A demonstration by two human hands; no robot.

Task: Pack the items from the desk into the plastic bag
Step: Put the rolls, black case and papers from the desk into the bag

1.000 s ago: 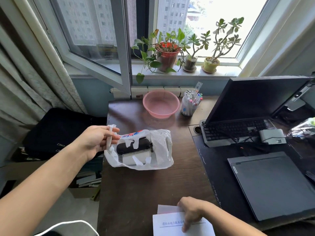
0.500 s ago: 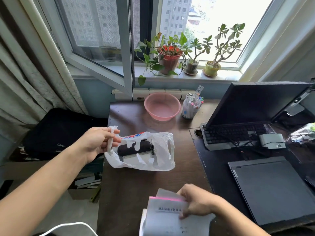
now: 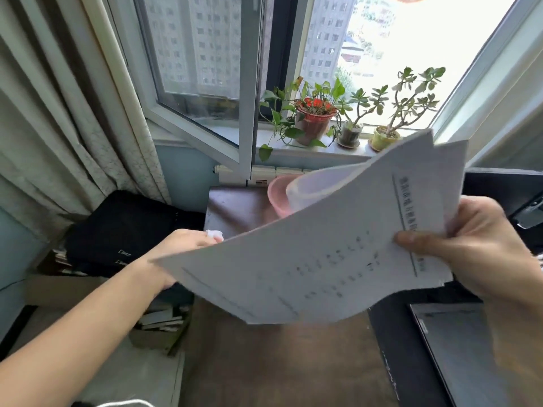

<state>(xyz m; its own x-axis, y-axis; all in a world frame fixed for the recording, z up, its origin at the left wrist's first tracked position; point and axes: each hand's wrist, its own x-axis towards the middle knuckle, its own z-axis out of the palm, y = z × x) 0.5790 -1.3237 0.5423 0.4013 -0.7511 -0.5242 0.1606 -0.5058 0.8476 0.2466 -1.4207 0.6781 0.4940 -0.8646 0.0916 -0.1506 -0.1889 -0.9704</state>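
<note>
Holding a loose sheaf of printed papers up in the air over the desk, close to the camera and tilted, left corner drooping low, far edges curling up toward the window. Right hand clamped on the sheaf's right edge, thumb pressed flat on the top sheet, fingers curled round behind. Print on the sheets blurred, not legible. Bare dark wood of the desk's near edge showing under the papers; along the right side, a black mat and a grey closed laptop.

Reaching in from the lower left, the left hand at the desk's left edge, closed round a bit of white plastic peeking out by the fingertips, seemingly a handle of the plastic bag, though the rest lies hidden behind the papers. Exact grip hard to judge, fingers mostly covered by the sheaf's left corner.

Further back, at the desk's far edge, a pink basin, half screened by the curling sheets. Off the desk's left side, a black bag on stacked boxes. Beyond, on the windowsill, three potted plants: a red pot with red blooms, a small dark pot, a yellow-green pot. Open window sash at left, curtain beside it.
</note>
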